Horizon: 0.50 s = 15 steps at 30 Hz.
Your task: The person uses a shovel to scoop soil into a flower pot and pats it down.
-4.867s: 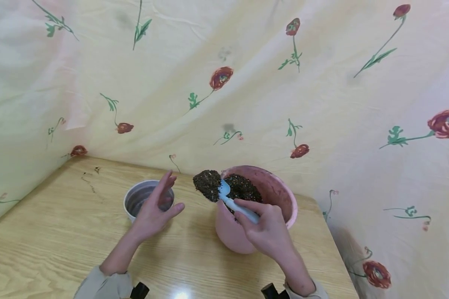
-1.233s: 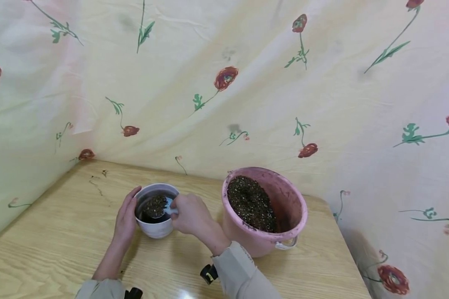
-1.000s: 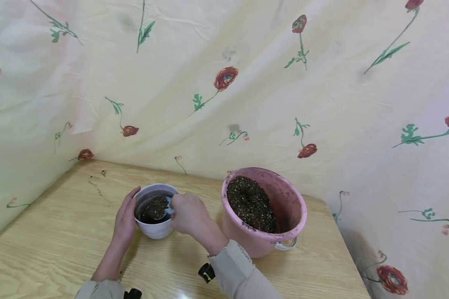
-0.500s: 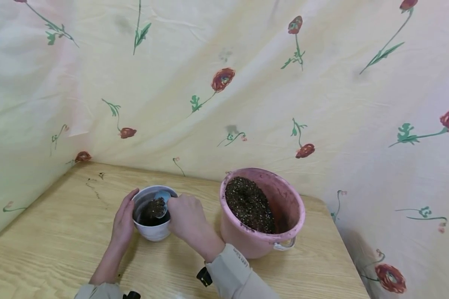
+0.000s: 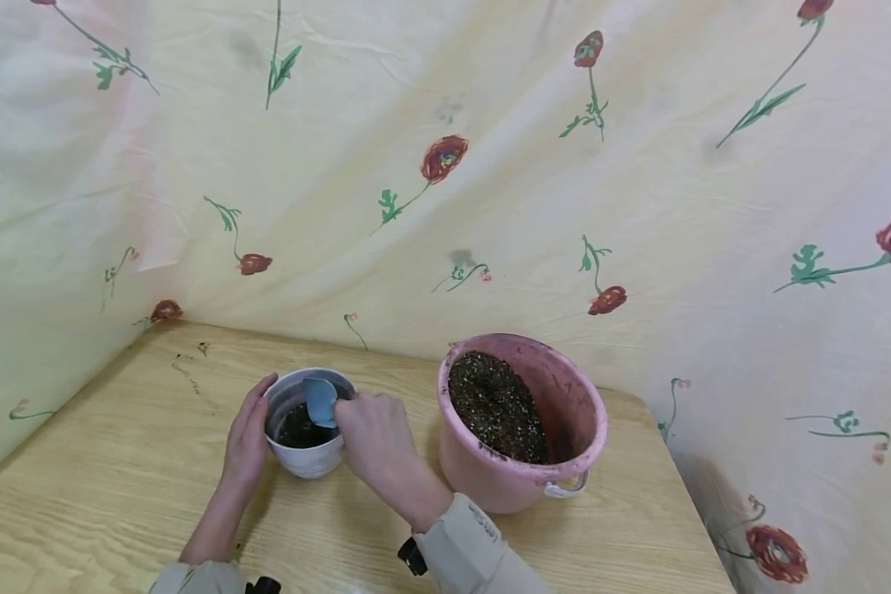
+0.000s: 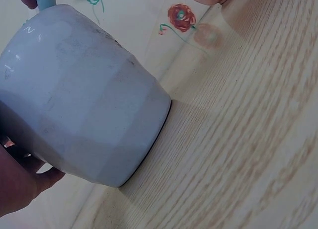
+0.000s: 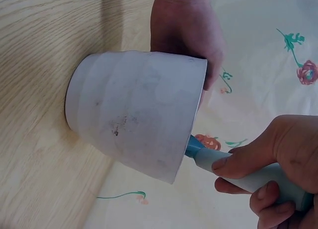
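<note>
A white ridged flower pot [image 5: 308, 464] stands upright on the table with dark soil [image 5: 295, 429] in its bottom. My left hand [image 5: 245, 445] holds it from the left side, the fingers curved about its wall. From the right, my right hand [image 5: 379, 441] grips the pale blue handle [image 7: 233, 170] of a small trowel [image 5: 320, 402]. The trowel's blade is tipped over inside the pot, its blue back facing up. In the right wrist view the pot wall hides most of the blade.
A pink bucket [image 5: 483, 480] of dark potting soil [image 5: 493, 408] stands to the right, a white handle [image 5: 567, 487] at its front. Crumbs of soil [image 5: 187, 371] lie on the wooden table [image 5: 104, 487] at the back left. Flowered cloth [image 5: 445, 231] hangs behind and at both sides.
Earlier the right hand held the trowel heaped with soil over the bucket's edge. It then brought it into the pot and turned it over; the soil fell. The left hand has taken hold of the pot.
</note>
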### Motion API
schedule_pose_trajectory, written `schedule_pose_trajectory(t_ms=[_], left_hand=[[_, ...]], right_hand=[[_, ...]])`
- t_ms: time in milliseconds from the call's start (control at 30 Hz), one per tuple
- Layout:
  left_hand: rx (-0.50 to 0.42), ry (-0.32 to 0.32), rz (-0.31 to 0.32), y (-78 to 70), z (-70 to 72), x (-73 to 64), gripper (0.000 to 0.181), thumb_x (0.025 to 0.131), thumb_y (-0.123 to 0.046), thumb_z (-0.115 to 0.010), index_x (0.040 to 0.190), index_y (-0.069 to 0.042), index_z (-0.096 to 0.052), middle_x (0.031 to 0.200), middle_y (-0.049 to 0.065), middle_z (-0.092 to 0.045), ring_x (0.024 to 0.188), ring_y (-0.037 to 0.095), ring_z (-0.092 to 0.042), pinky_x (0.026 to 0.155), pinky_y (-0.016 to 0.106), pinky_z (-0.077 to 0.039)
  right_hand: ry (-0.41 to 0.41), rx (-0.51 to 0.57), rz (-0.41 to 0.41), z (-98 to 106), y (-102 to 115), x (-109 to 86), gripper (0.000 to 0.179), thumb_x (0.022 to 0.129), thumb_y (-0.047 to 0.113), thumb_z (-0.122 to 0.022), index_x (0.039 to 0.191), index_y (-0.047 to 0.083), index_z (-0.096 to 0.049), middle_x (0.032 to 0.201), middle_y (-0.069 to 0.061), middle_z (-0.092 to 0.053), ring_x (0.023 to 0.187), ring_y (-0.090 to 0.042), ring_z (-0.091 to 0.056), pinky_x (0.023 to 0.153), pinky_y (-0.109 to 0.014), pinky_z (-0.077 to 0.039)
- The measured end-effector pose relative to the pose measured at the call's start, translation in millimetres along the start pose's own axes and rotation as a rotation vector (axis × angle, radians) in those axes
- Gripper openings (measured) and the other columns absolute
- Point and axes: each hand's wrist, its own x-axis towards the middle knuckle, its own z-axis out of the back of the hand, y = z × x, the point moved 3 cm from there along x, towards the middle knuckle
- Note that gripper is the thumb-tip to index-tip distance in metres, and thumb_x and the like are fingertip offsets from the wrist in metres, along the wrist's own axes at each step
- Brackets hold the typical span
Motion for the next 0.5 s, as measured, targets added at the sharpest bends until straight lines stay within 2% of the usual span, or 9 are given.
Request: schedule_pose_trajectory(t_ms=[100, 367, 500], left_hand=[[0.001, 0.000, -0.001, -0.6, -0.4, 0.1, 0.048, 0.107, -0.026, -0.023, 0.148, -0.004, -0.033, 0.152, 0.016, -0.034, 0.141, 0.026, -0.023, 0.117, 0.034, -0.018], [0.014, 0.000, 0.002, -0.3, -0.1, -0.1, 0.048, 0.107, -0.026, -0.021, 0.148, -0.004, -0.033, 0.152, 0.017, -0.033, 0.141, 0.028, -0.023, 0.116, 0.036, -0.018], [0.036, -0.014, -0.016, -1.6, 3.5, -1.4, 0.049, 0.107, -0.028, -0.020, 0.149, -0.005, -0.033, 0.150, 0.020, -0.036, 0.138, 0.029, -0.029, 0.111, 0.022, -0.023]], right_hand=[[-0.029, -0.010, 0.007, 0.7, -1.6, -2.4, 0.017, 0.066, 0.019, -0.082, 0.068, 0.020, -0.065, 0.062, 0.005, -0.062, 0.049, -0.017, -0.053, 0.039, -0.029, -0.039], [-0.069, 0.022, 0.008, 3.7, -7.1, -8.0, 0.019, 0.067, 0.016, -0.080, 0.085, 0.019, -0.073, 0.066, 0.004, -0.062, 0.047, -0.013, -0.048, 0.038, -0.025, -0.033], [-0.091, 0.058, 0.000, 7.3, -9.7, -10.8, 0.017, 0.069, 0.015, -0.077, 0.085, 0.019, -0.073, 0.064, 0.004, -0.060, 0.047, -0.011, -0.048, 0.038, -0.024, -0.030]])
